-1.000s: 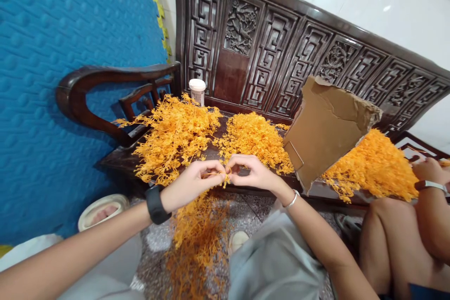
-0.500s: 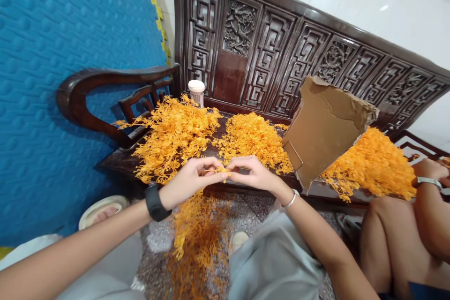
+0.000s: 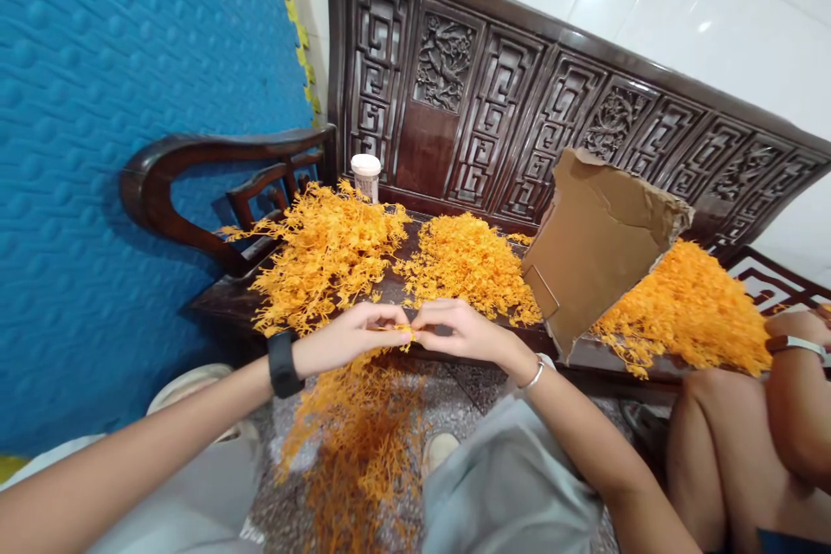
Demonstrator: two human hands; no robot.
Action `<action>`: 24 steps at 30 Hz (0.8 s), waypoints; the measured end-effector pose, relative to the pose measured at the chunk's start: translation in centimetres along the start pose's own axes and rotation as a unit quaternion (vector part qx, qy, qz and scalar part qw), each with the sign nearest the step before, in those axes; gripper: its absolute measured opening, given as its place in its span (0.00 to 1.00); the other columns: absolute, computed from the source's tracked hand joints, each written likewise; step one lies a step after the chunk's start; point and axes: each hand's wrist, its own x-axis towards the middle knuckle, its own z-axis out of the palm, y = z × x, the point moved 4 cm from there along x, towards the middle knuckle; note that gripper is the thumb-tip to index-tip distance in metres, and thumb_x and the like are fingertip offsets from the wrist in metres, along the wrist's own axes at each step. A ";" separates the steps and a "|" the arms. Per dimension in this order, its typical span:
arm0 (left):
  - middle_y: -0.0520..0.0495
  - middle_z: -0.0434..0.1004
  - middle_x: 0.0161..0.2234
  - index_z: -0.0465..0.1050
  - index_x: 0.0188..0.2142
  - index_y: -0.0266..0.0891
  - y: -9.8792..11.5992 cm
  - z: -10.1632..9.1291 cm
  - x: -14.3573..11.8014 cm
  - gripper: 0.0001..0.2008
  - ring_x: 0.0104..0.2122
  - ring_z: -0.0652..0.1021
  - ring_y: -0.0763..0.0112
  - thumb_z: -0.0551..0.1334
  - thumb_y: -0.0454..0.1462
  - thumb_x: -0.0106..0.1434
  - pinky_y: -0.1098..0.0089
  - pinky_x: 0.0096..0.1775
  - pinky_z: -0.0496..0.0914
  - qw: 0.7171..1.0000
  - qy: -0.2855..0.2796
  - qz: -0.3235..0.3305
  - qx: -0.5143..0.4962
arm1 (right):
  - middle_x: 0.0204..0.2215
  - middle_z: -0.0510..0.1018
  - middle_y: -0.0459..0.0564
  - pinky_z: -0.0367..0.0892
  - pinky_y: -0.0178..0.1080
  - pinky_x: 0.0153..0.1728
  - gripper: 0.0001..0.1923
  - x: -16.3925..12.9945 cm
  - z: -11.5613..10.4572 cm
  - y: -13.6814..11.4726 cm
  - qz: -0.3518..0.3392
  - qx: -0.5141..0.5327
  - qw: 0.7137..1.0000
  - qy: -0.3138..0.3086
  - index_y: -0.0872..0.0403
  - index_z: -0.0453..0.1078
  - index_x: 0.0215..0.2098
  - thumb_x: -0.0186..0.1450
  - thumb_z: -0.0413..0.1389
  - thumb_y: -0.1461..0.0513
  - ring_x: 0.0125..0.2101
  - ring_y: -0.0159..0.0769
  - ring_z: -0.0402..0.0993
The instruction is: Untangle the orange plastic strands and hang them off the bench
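Note:
My left hand pinches a small orange plastic sprig, thumb against fingers. From the other side my right hand closes on the same piece, fingertips almost touching those of the left. Both hands are over the front edge of a dark carved wooden bench. Behind the left hand lies a heap of branching orange sprigs. A second, finer pile sits behind the right hand. Below the hands, a long orange mass reaches down toward the floor; its upper end is partly hidden.
A torn cardboard sheet leans upright between the middle pile and a large orange heap. Beside that heap is another person's arm. A white-lidded tub stands at the bench back. Blue foam matting is at left.
Both hands have moved slightly down and left in the picture, still pinching the sprig. The orange mass below has spread leftward. The other person's hand at right has shifted a little.

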 end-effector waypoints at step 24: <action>0.58 0.49 0.17 0.54 0.19 0.38 0.2 -0.1 1.1 0.09 0.20 0.55 0.77 0.51 0.37 0.54 0.74 0.23 0.50 0.968 0.145 0.060 0.197 | 0.13 0.56 0.40 0.49 0.29 0.24 0.13 0.5 0.9 0.6 0.140 -0.138 0.971 0.140 0.56 0.55 0.14 0.55 0.49 0.64 0.17 0.23 0.50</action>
